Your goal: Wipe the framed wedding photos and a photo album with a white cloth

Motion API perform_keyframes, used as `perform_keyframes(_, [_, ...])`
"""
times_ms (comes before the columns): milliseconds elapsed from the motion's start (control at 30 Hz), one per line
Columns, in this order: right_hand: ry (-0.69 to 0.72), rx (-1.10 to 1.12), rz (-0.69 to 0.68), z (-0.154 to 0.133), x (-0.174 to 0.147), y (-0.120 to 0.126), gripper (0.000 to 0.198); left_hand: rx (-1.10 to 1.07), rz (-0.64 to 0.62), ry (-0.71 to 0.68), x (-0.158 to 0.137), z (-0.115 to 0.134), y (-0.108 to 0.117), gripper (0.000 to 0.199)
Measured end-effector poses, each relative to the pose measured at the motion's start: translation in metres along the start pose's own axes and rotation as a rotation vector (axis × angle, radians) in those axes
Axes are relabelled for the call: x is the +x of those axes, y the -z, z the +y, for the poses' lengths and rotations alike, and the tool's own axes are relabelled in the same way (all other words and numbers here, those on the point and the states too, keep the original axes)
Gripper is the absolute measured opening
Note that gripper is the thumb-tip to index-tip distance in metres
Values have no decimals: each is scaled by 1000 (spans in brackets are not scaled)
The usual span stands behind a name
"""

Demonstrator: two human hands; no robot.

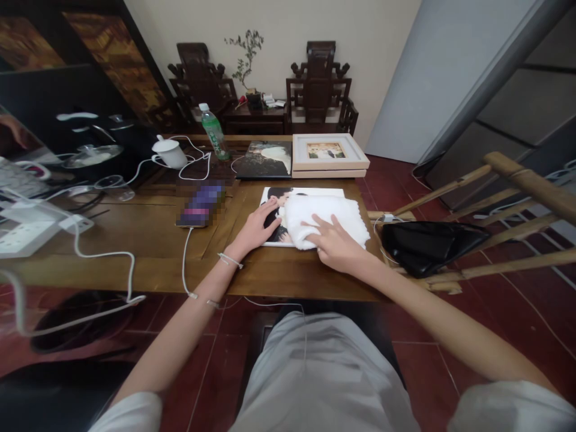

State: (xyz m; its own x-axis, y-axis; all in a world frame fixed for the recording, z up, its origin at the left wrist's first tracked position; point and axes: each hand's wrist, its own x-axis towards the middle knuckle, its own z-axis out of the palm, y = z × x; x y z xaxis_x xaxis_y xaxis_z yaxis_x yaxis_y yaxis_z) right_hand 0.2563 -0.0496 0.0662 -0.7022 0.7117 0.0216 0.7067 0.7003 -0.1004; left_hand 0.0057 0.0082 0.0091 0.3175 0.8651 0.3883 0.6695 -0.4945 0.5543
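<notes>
A white cloth (326, 213), folded and fluffy, lies over the right part of a photo panel (284, 191) on the wooden table. My right hand (337, 240) is on top of the cloth, its fingers spread across it and gripping it near its front edge. The part of the panel under the cloth is hidden. My left hand (260, 227) rests on the panel's left side with fingers stretched out, holding nothing. A printed picture of people shows between the left hand and the cloth.
Behind the panel lie a dark photo panel (265, 161) and stacked frames (330, 171). A phone (201, 204) on a cable, a green bottle (215, 133), a lidded white cup (170, 153) and a power strip (27, 231) are leftward. A bamboo chair (531, 180) holds a black bag (427, 243).
</notes>
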Motion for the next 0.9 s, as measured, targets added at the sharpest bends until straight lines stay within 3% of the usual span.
perform_keyframes(333, [-126, -56, 124, 47, 63, -3, 54, -10, -3, 5, -1, -4, 1, 57])
perform_keyframes(467, [-109, -58, 105, 32, 49, -4, 51, -3, -5, 2, 0, -3, 0, 55])
perform_keyframes(700, [-5, 2, 17, -10, -15, -4, 59, -5, -2, -3, 0, -1, 0, 56])
perform_keyframes(800, [37, 45, 25, -5, -21, -2, 58, -7, 1, -2, 0, -1, -1, 56])
perform_keyframes(900, [-9, 63, 35, 17, -8, 2, 54, -4, -4, 2, 0, -1, 0, 55])
